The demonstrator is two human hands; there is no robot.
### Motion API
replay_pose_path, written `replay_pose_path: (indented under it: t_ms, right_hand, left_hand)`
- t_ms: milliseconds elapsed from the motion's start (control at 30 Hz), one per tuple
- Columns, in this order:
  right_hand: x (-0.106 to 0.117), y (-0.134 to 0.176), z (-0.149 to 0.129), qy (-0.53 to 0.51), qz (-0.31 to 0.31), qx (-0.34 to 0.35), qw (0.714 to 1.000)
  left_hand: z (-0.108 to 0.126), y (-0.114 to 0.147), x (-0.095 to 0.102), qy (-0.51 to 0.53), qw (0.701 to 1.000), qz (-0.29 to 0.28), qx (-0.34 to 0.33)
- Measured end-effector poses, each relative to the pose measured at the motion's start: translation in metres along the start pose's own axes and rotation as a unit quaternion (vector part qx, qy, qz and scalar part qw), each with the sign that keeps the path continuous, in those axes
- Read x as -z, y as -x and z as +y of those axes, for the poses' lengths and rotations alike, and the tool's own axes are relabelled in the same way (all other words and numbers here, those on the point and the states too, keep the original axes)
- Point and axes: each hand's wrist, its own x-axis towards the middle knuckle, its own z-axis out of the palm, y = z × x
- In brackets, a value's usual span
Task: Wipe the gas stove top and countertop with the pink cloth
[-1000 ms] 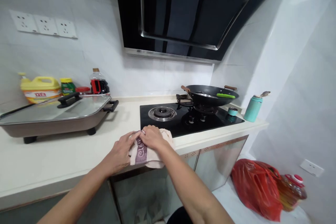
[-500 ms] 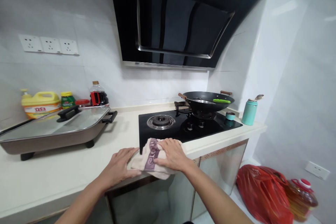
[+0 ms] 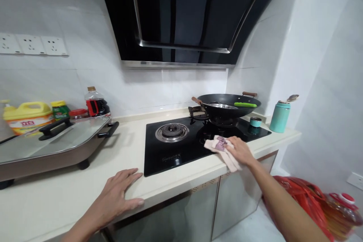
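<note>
My right hand [image 3: 240, 150] presses a pale cloth with a purple pattern [image 3: 221, 144] onto the front edge of the black glass gas stove [image 3: 161, 162]. Part of the cloth hangs over the counter edge. My left hand [image 3: 117, 193] lies on the cream countertop [image 3: 127, 140], left of the stove, with its fingers apart and nothing in it. On the stove's left side is a bare burner [image 3: 172, 131]. A black wok [image 3: 204, 100] with wooden handles sits on the right burner, with a green-handled utensil [image 3: 245, 104] in it. The stove knobs are largely hidden behind the cloth.
An electric pan with a glass lid [image 3: 53, 155] stands on the left, with a yellow jug [image 3: 28, 117] and bottles behind. At right are a small turquoise cup [image 3: 255, 121] and a turquoise flask [image 3: 280, 117]. A range hood [image 3: 187, 15] overhangs the stove.
My right hand has slid the cloth rightward along the stove's front edge, from its left corner to near the knobs. My left hand stays on the counter. The view has shifted slightly right.
</note>
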Motion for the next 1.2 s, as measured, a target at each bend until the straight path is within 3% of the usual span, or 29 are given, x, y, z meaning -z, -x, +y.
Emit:
replay_pose_path:
  t_ms: [133,267,400,533,667,933,1200]
  right_hand:
    - [0.002,-0.015,0.066,0.003,0.04,-0.05,0.998]
    - [0.016,-0.027,0.089,0.006,0.031,-0.121,0.992]
    - [0.027,-0.041,0.071,0.035,0.03,-0.141,0.989]
    - [0.023,-0.044,0.042,0.046,0.014,-0.088,0.995]
    - [0.026,-0.031,0.022,0.06,-0.036,-0.045,0.997]
    - [0.042,-0.032,0.013,-0.017,-0.148,-0.075,0.986]
    - [0.017,-0.037,0.0,0.005,-0.001,-0.13,0.992]
  left_hand:
    - [-0.004,0.001,-0.002,0.002,1.0,-0.004,0.004]
    - [-0.022,0.002,-0.013,-0.017,0.999,0.021,-0.016]
    - [-0.041,0.0,-0.021,-0.04,0.998,0.034,-0.039]
    - [-0.051,-0.003,-0.022,-0.049,0.996,0.047,-0.057]
    - [-0.047,-0.003,-0.019,-0.038,0.996,0.059,-0.054]
    - [-0.04,0.0,-0.022,-0.026,0.996,0.073,-0.043]
    - [-0.048,-0.002,-0.022,-0.066,0.995,0.043,-0.06]
